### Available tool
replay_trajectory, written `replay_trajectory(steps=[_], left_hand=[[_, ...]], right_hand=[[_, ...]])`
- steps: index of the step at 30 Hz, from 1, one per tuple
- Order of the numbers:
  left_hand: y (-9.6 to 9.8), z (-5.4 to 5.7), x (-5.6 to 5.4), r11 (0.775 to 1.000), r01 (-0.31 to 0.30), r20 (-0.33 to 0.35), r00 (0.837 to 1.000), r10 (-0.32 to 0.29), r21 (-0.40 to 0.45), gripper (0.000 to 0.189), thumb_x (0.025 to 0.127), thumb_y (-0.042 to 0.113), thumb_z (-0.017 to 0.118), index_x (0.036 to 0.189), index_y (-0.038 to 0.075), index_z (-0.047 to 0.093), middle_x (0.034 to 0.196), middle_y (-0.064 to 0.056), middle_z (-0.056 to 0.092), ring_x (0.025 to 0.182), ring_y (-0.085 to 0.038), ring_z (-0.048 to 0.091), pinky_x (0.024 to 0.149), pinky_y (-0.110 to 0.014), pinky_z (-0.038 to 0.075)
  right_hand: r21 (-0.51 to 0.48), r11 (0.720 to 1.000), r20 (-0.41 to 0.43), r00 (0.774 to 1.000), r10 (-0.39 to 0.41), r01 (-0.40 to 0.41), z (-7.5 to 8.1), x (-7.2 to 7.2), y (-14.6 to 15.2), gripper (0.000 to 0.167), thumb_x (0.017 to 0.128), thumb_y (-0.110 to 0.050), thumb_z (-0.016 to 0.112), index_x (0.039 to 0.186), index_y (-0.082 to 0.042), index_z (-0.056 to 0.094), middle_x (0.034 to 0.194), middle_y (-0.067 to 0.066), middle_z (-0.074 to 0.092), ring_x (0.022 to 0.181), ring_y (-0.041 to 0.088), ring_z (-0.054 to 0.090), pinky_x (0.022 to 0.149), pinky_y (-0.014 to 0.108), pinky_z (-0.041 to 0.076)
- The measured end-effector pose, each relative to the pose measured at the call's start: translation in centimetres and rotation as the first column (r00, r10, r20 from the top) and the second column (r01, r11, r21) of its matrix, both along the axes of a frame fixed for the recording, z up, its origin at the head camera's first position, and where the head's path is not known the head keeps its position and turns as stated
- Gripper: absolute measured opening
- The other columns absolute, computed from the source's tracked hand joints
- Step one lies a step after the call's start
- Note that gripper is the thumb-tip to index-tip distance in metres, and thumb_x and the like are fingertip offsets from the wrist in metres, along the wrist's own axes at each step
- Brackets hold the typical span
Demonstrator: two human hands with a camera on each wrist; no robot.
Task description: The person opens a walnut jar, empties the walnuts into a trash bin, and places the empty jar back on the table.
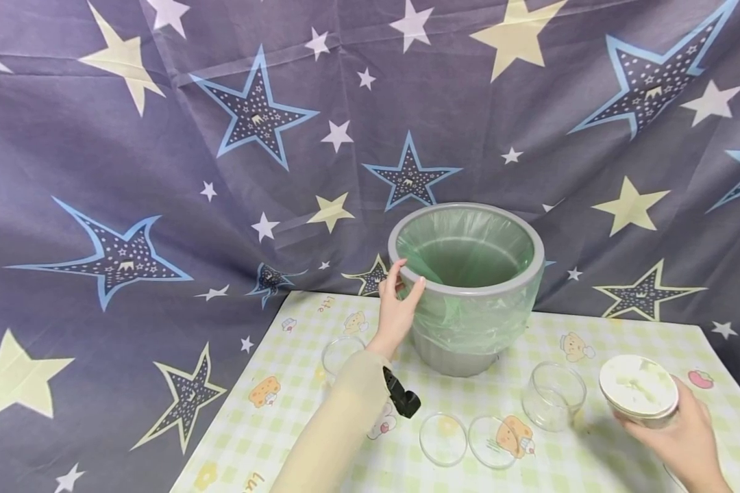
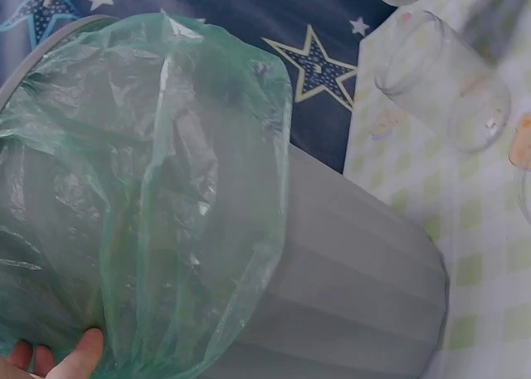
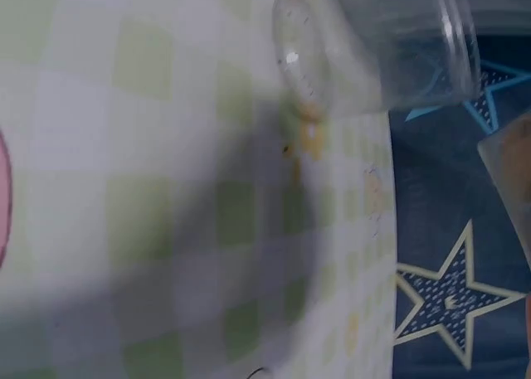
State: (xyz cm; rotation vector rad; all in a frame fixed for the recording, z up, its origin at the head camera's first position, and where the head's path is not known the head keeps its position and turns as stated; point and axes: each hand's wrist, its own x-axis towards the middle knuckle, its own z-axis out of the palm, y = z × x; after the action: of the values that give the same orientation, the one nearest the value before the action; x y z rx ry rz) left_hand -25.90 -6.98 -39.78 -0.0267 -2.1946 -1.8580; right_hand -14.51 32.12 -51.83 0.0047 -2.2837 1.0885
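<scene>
The left hand (image 1: 398, 311) pinches the gray bin (image 1: 459, 359) at its edge. The right hand (image 1: 687, 428) grips a white-topped tub (image 1: 638, 387) near a clear jar (image 1: 553, 398).

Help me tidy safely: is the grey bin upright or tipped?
Upright: the bin stands base-down on the table, opening upward.

The left sleeve (image 1: 329, 418) hides part of a clear dish (image 1: 338, 349) left of bottom centre in the head view, then runs off the bottom edge. I can't tell what the white stuff (image 1: 635, 383) in the cup (image 1: 654, 420) is. The left wrist view crops the bin (image 2: 357, 255) and, lower left, the fingers (image 2: 76, 358). In the right wrist view the jar (image 3: 390, 64) is blurred and cut off above; a brownish sliver (image 3: 513, 172) at right stays unclear.
</scene>
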Motion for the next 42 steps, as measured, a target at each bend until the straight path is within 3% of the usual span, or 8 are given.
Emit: replay_trajectory(steps=[10, 18, 25, 31, 33, 35, 40, 42], left_hand=[[0.0, 0.7, 0.2, 1.0, 0.012, 0.021, 1.0, -0.012, -0.014, 0.056, 0.092, 0.035, 0.06, 0.143, 0.027, 0.038, 0.133, -0.014, 0.034, 0.121, -0.029, 0.041, 0.099, -0.045, 0.042], [0.1, 0.5, 1.4, 1.0, 0.01, 0.008, 1.0, -0.01, 0.026, 0.063, 0.095, 0.032, 0.054, 0.15, 0.024, 0.024, 0.148, -0.013, 0.029, 0.133, -0.031, 0.033, 0.109, -0.049, 0.034], [-0.4, -1.2, 4.2, 0.999, 0.02, -0.113, 0.993, -0.023, -0.028, 0.061, 0.095, 0.02, 0.054, 0.147, 0.014, 0.024, 0.141, -0.017, 0.027, 0.136, -0.031, 0.027, 0.113, -0.049, 0.028], [-0.6, -3.2, 7.4, 0.966, 0.078, -0.27, 0.952, -0.146, -0.246, 0.056, 0.091, 0.011, 0.055, 0.141, 0.0, 0.031, 0.138, -0.017, 0.029, 0.13, -0.032, 0.032, 0.108, -0.049, 0.034], [-0.5, -3.6, 8.4, 0.922, 0.106, -0.287, 0.932, -0.222, -0.371, 0.056, 0.091, 0.012, 0.056, 0.14, 0.001, 0.033, 0.138, -0.016, 0.03, 0.128, -0.032, 0.034, 0.105, -0.049, 0.037], [-0.5, -3.8, 9.3, 0.848, 0.125, -0.293, 0.904, -0.311, -0.515, 0.057, 0.09, 0.015, 0.058, 0.14, 0.004, 0.034, 0.138, -0.017, 0.03, 0.127, -0.032, 0.035, 0.1, -0.048, 0.042], [0.2, -3.7, 10.9, 0.56, 0.062, -0.312, 0.777, -0.546, -0.826, 0.065, 0.086, 0.031, 0.068, 0.141, 0.015, 0.037, 0.141, -0.022, 0.032, 0.128, -0.033, 0.036, 0.091, -0.045, 0.05], [0.5, -3.6, 11.4, 0.467, 0.01, -0.31, 0.736, -0.602, -0.884, 0.07, 0.082, 0.041, 0.071, 0.14, 0.019, 0.04, 0.141, -0.021, 0.033, 0.129, -0.032, 0.037, 0.093, -0.044, 0.05]], right_hand=[[0.035, 0.992, -0.144, 0.981, 0.127, -0.123, 2.8, -0.3, -1.9, 0.088, 0.031, 0.009, 0.086, 0.115, 0.005, 0.058, 0.106, -0.041, 0.047, 0.098, -0.018, 0.04, 0.087, 0.006, 0.022], [0.098, 0.981, -0.153, 0.972, 0.179, -0.165, 4.0, 0.0, -4.0, 0.096, 0.028, 0.003, 0.087, 0.119, 0.005, 0.056, 0.114, -0.044, 0.04, 0.105, -0.018, 0.03, 0.089, 0.007, 0.018], [0.159, 0.952, -0.19, 0.938, 0.29, -0.262, 4.4, 0.2, -6.0, 0.099, 0.025, 0.0, 0.086, 0.119, 0.006, 0.056, 0.122, -0.039, 0.039, 0.11, -0.015, 0.03, 0.091, 0.007, 0.019], [0.181, 0.931, -0.16, 0.925, 0.346, -0.317, 4.4, 0.8, -8.3, 0.098, 0.027, -0.003, 0.088, 0.12, 0.002, 0.057, 0.122, -0.032, 0.043, 0.111, -0.012, 0.032, 0.09, 0.008, 0.022], [0.19, 0.92, -0.156, 0.915, 0.373, -0.343, 4.3, 0.9, -9.1, 0.097, 0.028, -0.005, 0.087, 0.12, 0.002, 0.057, 0.121, -0.026, 0.047, 0.111, -0.011, 0.032, 0.092, 0.008, 0.022], [0.196, 0.908, -0.152, 0.903, 0.402, -0.371, 4.2, 1.0, -9.9, 0.096, 0.029, -0.007, 0.087, 0.12, 0.001, 0.057, 0.119, -0.018, 0.052, 0.113, -0.009, 0.033, 0.095, 0.007, 0.022], [0.194, 0.882, -0.11, 0.884, 0.455, -0.43, 3.8, 1.4, -11.8, 0.098, 0.034, -0.012, 0.093, 0.124, -0.005, 0.056, 0.118, -0.009, 0.055, 0.114, -0.006, 0.036, 0.095, 0.011, 0.026], [0.198, 0.874, -0.091, 0.879, 0.467, -0.444, 3.7, 1.6, -12.5, 0.1, 0.036, -0.016, 0.095, 0.127, -0.008, 0.055, 0.12, -0.008, 0.055, 0.114, -0.005, 0.036, 0.092, 0.014, 0.028]])
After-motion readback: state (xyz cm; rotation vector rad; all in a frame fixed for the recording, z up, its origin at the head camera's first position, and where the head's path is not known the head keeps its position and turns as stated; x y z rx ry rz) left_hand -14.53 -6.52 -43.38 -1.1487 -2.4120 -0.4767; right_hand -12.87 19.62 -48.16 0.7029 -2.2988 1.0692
